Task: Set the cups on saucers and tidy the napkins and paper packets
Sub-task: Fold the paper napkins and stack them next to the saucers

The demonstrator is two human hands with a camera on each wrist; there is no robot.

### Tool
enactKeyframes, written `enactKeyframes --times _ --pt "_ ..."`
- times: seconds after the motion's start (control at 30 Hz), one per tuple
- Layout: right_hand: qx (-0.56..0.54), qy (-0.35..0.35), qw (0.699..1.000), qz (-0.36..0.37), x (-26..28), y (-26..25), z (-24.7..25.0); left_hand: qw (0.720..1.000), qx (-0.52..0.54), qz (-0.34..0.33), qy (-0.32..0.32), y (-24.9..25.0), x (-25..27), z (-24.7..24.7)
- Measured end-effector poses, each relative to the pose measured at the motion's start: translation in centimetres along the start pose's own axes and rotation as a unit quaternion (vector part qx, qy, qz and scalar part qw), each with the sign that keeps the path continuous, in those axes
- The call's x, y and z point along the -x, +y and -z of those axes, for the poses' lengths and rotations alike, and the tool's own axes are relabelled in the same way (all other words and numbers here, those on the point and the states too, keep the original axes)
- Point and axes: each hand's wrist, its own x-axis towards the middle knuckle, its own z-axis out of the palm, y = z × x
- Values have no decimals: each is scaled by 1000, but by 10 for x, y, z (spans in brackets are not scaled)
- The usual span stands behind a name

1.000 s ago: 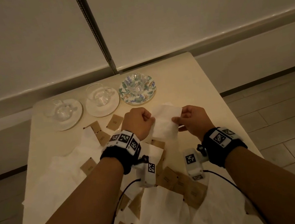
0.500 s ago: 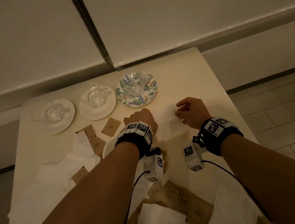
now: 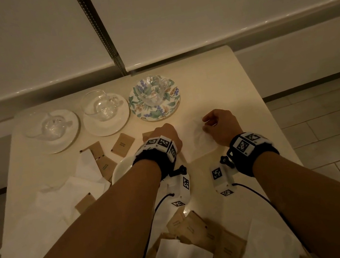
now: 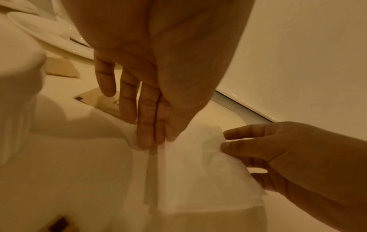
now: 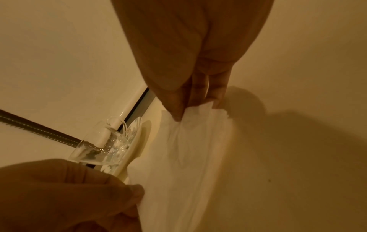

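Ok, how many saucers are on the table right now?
4. Three in the far row, each under a glass cup: white, white, floral. A bare one shows beside the left wrist.

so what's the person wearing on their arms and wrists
Both forearms are bare, no sleeves. Each wrist carries a black band topped with white blocks printed with black square-pattern markers. A small white camera box with the same markers hangs under each wrist, and a thin black cable trails back from it. No rings or gloves show.
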Motion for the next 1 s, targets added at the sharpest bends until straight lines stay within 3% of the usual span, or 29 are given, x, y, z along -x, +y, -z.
enactKeyframes --times 0.2,0.3,0.4,0.47,0.53,0.8,0.93,1.0 --pt "33 39 998 24 2 1 0 999 41 0 25 5 6 -1" --pt "88 71 991 70 5 -2 2 994 91 -39 44 12 11 1" --pt "151 -22 979 132 10 -8 -2 993 81 -81 5 17 18 -2" --pt "210 -120 960 142 14 -12 -8 994 61 -82 -31 18 22 -7" --pt "254 -157 945 132 16 -12 -10 995 55 -74 -40 19 23 -11" --pt "250 -132 958 49 22 -1 18 994 9 -106 -9 25 27 -10" --pt "187 -58 980 42 51 -6 21 993 20 -115 -7 30 39 -1" --pt "191 -72 978 47 74 -9 20 991 51 -121 14 32 50 3"
